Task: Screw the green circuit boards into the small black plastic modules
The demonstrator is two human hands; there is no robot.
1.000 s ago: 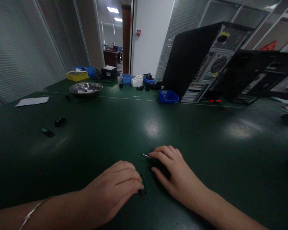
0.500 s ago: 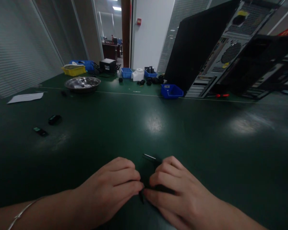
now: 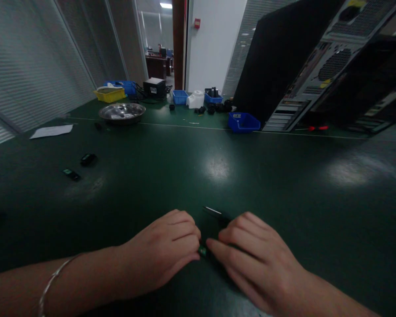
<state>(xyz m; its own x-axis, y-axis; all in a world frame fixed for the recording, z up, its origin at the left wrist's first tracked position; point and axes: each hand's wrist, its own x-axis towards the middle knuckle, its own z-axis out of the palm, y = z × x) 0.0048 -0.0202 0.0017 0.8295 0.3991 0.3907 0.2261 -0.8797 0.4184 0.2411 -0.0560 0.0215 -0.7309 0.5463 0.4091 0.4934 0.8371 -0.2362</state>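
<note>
**Two hands meeting over a small green part on the worktop**

Reading from left to right, we first see a white sheet of paper [image 3: 52, 131] near the far left edge of the dark green worktop [image 3: 284, 185], then two small dark pieces [image 3: 71, 175] [image 3: 88, 159] lying apart from each other. Behind them stands a metal bowl [image 3: 122, 112], with a yellow bin [image 3: 112, 94] farther back. In the foreground, our left hand [image 3: 163, 253] rests knuckles up, a thin bracelet [image 3: 51, 284] on its wrist; its fingers [image 3: 185, 240] are curled together and pinch a small green part [image 3: 202, 251], which sits low on the worktop exactly between the two hands. Just behind the gap lies a slim dark tool with a bright tip [image 3: 214, 212]. Our right hand [image 3: 254, 259] meets the left, its fingers [image 3: 229, 251] pressed together with tips against the same part; we cannot tell how much of the part it grips. Farther back, a blue bin [image 3: 243, 122] stands beside an open black computer case [image 3: 300, 66].
</note>
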